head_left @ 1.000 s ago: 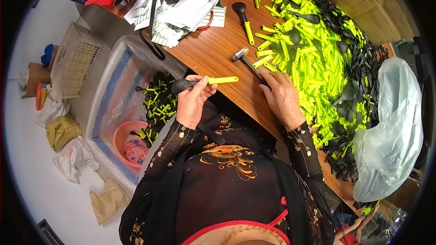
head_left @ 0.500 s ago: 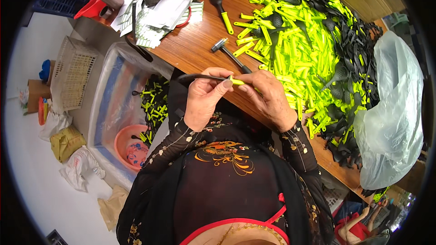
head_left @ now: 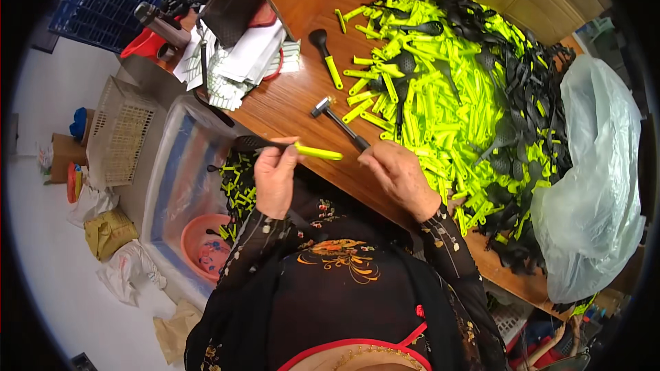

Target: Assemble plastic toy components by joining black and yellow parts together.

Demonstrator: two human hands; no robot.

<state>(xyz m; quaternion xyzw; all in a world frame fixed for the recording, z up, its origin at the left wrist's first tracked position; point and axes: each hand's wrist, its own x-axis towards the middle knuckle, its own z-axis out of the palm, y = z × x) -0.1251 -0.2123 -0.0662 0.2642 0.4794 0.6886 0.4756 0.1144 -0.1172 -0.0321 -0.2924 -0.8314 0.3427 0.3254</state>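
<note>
My left hand [head_left: 275, 182] pinches a cooking spoon [head_left: 317, 153] where its black shaft meets the yellow-green handle. That handle points right; the dark head lies to the left, too blurred to tell its exact shape. Beside the end of a hammer's black grip [head_left: 347, 132] is my right hand [head_left: 401, 177], its fingers curled in. Whether anything is inside them is hidden. The hammer rests on the wooden table [head_left: 289, 120], metal head to the far left. A finished-looking black spoon with a yellow-green handle [head_left: 333, 72] lies beyond it.
A large heap of yellow-green handles [head_left: 430, 106] and black utensil heads [head_left: 512, 130] covers the table's right side, beside a clear plastic bag [head_left: 591, 178]. Papers [head_left: 251, 51] and a flask [head_left: 161, 24] stand back left. Lower left, a pink basin [head_left: 206, 233] sits near more utensils.
My right hand has let go of the spoon's handle and come to the hammer's grip end. My left hand has drawn the spoon away to the left. The whole view has shifted.
</note>
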